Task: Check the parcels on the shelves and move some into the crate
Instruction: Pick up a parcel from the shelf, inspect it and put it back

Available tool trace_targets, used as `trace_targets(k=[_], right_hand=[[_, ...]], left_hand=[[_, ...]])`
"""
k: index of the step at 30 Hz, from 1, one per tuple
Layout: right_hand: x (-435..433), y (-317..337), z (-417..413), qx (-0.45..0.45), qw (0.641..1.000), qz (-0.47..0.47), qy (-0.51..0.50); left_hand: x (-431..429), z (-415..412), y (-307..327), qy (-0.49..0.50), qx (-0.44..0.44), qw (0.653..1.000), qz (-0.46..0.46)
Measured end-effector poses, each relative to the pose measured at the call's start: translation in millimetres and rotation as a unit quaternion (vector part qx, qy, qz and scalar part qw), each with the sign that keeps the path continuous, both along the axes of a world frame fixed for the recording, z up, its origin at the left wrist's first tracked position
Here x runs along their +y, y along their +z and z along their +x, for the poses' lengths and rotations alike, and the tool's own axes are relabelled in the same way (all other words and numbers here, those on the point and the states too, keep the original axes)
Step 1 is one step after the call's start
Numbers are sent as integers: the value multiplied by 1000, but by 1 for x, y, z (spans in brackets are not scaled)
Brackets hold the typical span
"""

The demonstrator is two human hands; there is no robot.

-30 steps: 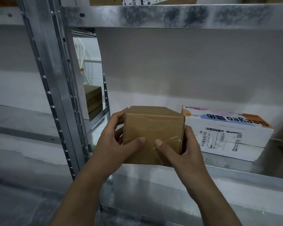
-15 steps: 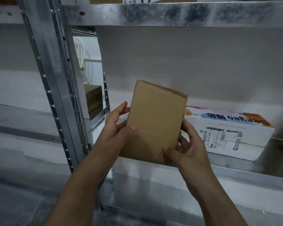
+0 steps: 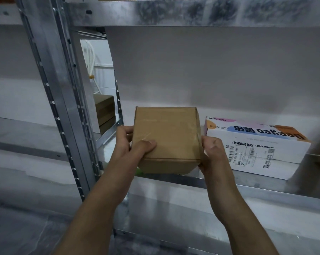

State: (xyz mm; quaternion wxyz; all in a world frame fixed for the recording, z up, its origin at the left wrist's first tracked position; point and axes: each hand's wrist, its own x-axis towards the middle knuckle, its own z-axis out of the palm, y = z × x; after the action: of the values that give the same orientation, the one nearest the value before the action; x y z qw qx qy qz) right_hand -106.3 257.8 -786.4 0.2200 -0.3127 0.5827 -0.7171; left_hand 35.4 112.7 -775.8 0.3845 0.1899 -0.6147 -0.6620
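Nearest to me, my 2 bare forearms reach up and forward to the front lip of the galvanised steel shelf (image 3: 266, 188). My left hand (image 3: 131, 150) wraps the left side of the small plain brown cardboard parcel (image 3: 166, 138), thumb laid across its top face and fingers curled behind the left wall. My right hand (image 3: 213, 153) presses flat against the right wall, fingers tucked toward the underside corner. So both hands are closed on the parcel, squeezing it from 2 opposite sides.

The parcel sits at the shelf's front edge, its near bottom corner overhanging the lip; I cannot tell whether it rests on the steel or hangs just above it. It looks stiff and square, with clear tape giving the top a slight sheen, so I judge that face a little slick and the bare cardboard walls the better grip. From its size and the easy hold, I would guess it is light. Side walls plus a finger beneath seems the safest hold.

Just beside it to the right lies a long white printed carton with a barcode label (image 3: 256, 150), close but apart. Further back left, past the perforated steel upright (image 3: 63, 100), stands a stack of brown boxes (image 3: 104, 111). No crate is in view.
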Motion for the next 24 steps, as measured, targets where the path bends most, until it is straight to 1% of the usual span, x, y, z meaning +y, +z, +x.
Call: trace_targets(k=[2, 4, 6, 10, 16, 19, 20, 23, 24], right_hand=[[-4, 5, 13, 27, 999, 19, -34], [3, -1, 21, 43, 998, -15, -38], [0, -4, 18, 44, 997, -18, -52], [-2, -5, 20, 46, 997, -24, -64], [-2, -7, 21, 45, 996, -37, -65], [1, -6, 17, 57, 996, -52, -31], [1, -6, 16, 71, 996, -48, -18], [2, -4, 10, 150, 988, -23, -7], [2, -4, 8, 172, 985, -21, -10]], left_hand=[[3, 0, -1, 0, -20, 999, -45], [8, -2, -1, 3, -22, 997, -75], [11, -4, -4, 11, -26, 995, -96], [15, -7, -9, 29, -34, 994, -100], [16, -7, -9, 10, -32, 995, -92], [11, -2, -7, 19, -24, 997, -77], [8, -3, -5, 26, -13, 998, -60], [-3, -9, 4, 72, 27, 996, 52], [-5, -9, 6, 82, 30, 993, 74]])
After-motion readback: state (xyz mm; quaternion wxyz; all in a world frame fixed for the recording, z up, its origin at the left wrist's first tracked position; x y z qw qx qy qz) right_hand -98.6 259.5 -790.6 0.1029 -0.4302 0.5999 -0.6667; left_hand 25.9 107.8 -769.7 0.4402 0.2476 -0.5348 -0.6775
